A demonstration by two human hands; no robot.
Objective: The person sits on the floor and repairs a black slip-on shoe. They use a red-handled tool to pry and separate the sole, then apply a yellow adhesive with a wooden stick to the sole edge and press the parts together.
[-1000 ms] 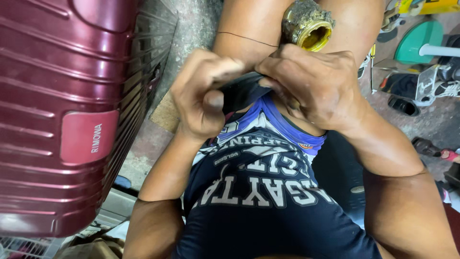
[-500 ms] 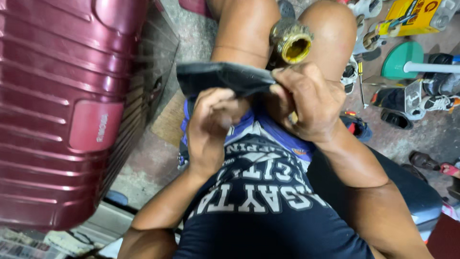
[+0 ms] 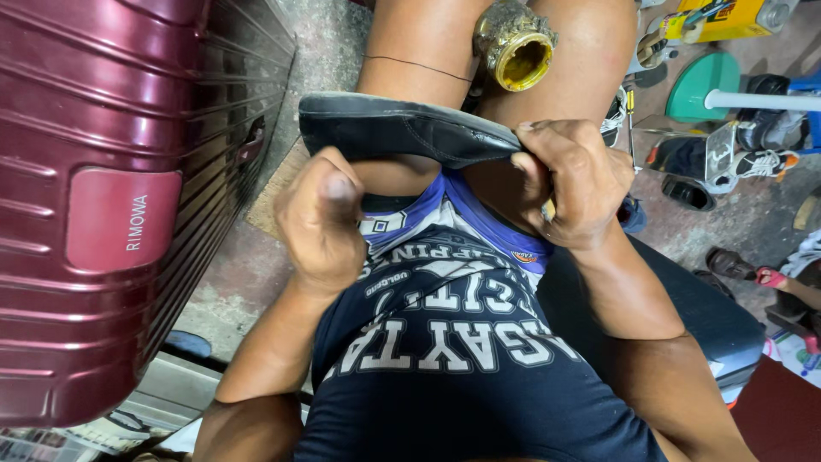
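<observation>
Nearest the camera is a dark blue shirt (image 3: 445, 359) with pale lettering, filling the lower middle. Just beyond it, at about 9 o'clock from the picture's centre, the left hand (image 3: 323, 224) is curled into a loose fist under a black shoe (image 3: 402, 130), its fingers closed on the shoe's near edge. At 3 o'clock from centre the right hand (image 3: 571, 184) has its fingers bent tightly around the shoe's right end, thumb on top. The shoe lies sideways across the bare thighs, held between both hands, sole side up.

Past the shoe, at 12 o'clock, a round brass-coloured can (image 3: 516, 41) with a yellow inside sits between the knees. Far to 9 o'clock stands a ribbed dark red suitcase (image 3: 103, 197), well apart from the hands. At 2 o'clock, on the floor (image 3: 753, 214), lie a green stool (image 3: 705, 85), a sneaker (image 3: 761, 162) and a yellow box (image 3: 723, 19).
</observation>
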